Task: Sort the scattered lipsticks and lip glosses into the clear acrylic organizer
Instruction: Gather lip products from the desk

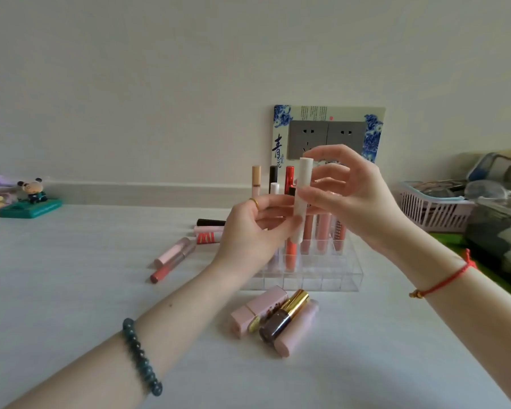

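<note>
Both hands are meeting in the air above the clear acrylic organizer (307, 278), and between them a white tube (301, 199) is standing nearly upright, its long axis running top to bottom with the rounded end pointing at the wall. The left hand (254, 231) is pinching the tube's lower end between thumb and fingers, while the right hand (348, 199) is closing thumb and forefinger on its middle, the other fingers spread loose. In the organizer on the white table (71, 276), tubes are standing upright in the back rows; I am counting about nine, though the hands are hiding some, and the front rows are showing bare cells. Left of the organizer five pieces are lying flat: a black tube (210, 222), a pink one (208, 229), a red-striped one (208, 238), a pink gloss (174, 251) and a coral stick (167, 268). In front, four lipsticks are lying together, pointing diagonally toward the organizer: a square pink case (258, 311), a gold one (278, 311), a brown-and-gold one (283, 321) and a round pink one (297, 329).
</note>
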A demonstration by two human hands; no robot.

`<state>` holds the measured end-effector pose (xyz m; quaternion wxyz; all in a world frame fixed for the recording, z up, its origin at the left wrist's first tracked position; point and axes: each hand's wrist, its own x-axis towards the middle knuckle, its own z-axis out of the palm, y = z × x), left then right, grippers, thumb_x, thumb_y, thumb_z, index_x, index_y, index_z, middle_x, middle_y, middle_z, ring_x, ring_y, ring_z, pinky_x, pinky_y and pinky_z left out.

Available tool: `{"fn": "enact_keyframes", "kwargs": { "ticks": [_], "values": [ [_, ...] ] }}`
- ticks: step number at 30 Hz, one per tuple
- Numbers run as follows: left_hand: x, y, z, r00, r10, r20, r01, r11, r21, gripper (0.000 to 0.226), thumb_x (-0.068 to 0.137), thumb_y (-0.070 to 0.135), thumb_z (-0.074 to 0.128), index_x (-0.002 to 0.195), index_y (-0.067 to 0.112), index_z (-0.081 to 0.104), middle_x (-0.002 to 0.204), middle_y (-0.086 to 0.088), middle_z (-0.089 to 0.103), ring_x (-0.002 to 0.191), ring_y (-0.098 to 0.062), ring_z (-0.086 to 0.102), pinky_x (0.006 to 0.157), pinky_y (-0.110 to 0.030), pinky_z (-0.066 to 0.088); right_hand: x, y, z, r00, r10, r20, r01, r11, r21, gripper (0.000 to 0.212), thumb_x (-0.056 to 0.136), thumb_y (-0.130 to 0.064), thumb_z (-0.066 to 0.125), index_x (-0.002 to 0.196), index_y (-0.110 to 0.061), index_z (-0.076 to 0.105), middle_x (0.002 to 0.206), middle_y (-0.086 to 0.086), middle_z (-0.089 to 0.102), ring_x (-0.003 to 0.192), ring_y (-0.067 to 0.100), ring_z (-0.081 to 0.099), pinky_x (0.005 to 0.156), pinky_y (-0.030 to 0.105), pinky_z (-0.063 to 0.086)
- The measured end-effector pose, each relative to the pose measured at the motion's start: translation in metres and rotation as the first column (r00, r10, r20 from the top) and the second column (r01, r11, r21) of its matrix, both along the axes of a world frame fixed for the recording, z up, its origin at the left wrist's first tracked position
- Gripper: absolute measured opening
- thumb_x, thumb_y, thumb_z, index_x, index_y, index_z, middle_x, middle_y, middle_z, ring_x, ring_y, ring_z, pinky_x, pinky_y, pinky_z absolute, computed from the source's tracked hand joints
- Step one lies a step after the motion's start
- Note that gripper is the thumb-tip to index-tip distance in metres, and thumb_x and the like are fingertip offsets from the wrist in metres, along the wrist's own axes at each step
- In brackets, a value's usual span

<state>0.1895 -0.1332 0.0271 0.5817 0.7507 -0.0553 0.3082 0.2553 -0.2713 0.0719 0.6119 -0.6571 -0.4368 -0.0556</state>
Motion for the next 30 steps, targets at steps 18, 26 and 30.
{"fn": "enact_keyframes", "kwargs": {
  "ticks": [18, 26, 30],
  "values": [
    [0.008, -0.024, -0.028, 0.996, -0.073, -0.061, 0.080, 0.988, 0.133, 0.046, 0.085, 0.004, 0.057, 0.130, 0.012, 0.048, 0.101, 0.028, 0.051, 0.086, 0.027, 0.050, 0.075, 0.003, 0.039, 0.030, -0.009, -0.048, 0.949, -0.281, 0.144, 0.295, 0.952, -0.083, 0.036, 0.074, -0.005, 0.072, 0.101, -0.023, 0.056, 0.082, -0.004, 0.066, 0.073, 0.004, 0.066, 0.067, 0.027, 0.058],
    [0.010, -0.023, -0.034, 0.993, -0.057, -0.098, 0.068, 0.991, 0.113, 0.044, 0.085, 0.004, 0.057, 0.128, 0.010, 0.049, 0.097, 0.029, 0.052, 0.084, 0.026, 0.052, 0.072, 0.002, 0.039, 0.033, -0.006, -0.058, 0.951, -0.281, 0.130, 0.296, 0.949, -0.107, 0.036, 0.074, -0.007, 0.072, 0.102, -0.024, 0.056, 0.083, -0.004, 0.061, 0.070, 0.001, 0.064, 0.063, 0.019, 0.056],
    [0.010, -0.023, -0.036, 0.993, -0.041, -0.113, 0.054, 0.992, 0.115, 0.043, 0.085, 0.004, 0.058, 0.127, 0.010, 0.050, 0.096, 0.027, 0.053, 0.082, 0.025, 0.053, 0.073, 0.002, 0.040, 0.033, -0.004, -0.061, 0.951, -0.278, 0.138, 0.296, 0.946, -0.135, 0.036, 0.075, -0.008, 0.072, 0.103, -0.023, 0.056, 0.086, -0.004, 0.062, 0.072, 0.003, 0.063, 0.061, 0.012, 0.053]
  ]
}}
